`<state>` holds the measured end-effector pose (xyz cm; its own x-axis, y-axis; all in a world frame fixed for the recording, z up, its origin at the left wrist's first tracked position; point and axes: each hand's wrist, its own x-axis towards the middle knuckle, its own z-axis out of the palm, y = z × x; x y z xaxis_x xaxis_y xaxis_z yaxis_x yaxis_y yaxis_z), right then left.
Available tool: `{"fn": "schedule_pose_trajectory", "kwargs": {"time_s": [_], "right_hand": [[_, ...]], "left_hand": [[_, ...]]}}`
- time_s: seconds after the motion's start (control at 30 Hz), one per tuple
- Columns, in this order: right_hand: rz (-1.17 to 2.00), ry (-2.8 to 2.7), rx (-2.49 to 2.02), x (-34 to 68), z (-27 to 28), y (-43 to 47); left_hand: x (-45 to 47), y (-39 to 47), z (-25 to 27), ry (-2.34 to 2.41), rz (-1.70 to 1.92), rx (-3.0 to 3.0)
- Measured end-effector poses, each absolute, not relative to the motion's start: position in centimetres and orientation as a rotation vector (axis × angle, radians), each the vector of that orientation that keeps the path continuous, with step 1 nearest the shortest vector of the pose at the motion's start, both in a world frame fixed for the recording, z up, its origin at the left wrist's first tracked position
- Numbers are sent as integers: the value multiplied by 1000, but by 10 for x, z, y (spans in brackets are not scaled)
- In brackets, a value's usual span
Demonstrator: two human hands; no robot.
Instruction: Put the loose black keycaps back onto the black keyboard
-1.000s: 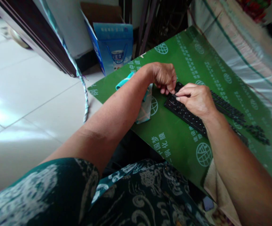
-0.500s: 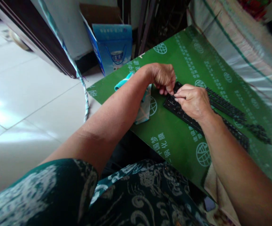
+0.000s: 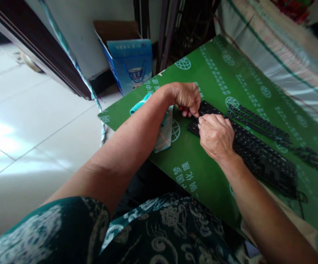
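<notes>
A black keyboard lies slantwise on a green board, its left end under my fingers. My left hand is bent down at that end, thumb and fingers pinched together; what they hold, if anything, is too small to make out. Close beside it, my right hand rests over the keyboard with its fingers curled in, their tips touching the same left end and mostly hidden. Rows of loose black keycaps lie along the far side of the keyboard. A folded cloth with turquoise edging sits partly behind my left forearm.
The green board carries white printed characters and globe marks. Beyond its far left edge stands an open blue carton. A twisted cord hangs at the left above pale floor tiles. Draped fabric borders the board on the right.
My right hand has shifted left and down, turning its back up, and more of the keyboard shows. My left hand stays pinched at the keyboard's left end. The view has moved slightly.
</notes>
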<state>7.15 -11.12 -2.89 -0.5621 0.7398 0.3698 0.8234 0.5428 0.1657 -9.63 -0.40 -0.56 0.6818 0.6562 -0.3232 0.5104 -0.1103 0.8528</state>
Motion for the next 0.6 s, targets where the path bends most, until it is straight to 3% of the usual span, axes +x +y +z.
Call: {"fn": "schedule_pose_trajectory", "kwargs": {"time_s": [0.6], "right_hand": [[-231, -2258, -1170, 76, -46, -111]], "left_hand": [[-101, -2, -6, 913, 169, 1735]]}}
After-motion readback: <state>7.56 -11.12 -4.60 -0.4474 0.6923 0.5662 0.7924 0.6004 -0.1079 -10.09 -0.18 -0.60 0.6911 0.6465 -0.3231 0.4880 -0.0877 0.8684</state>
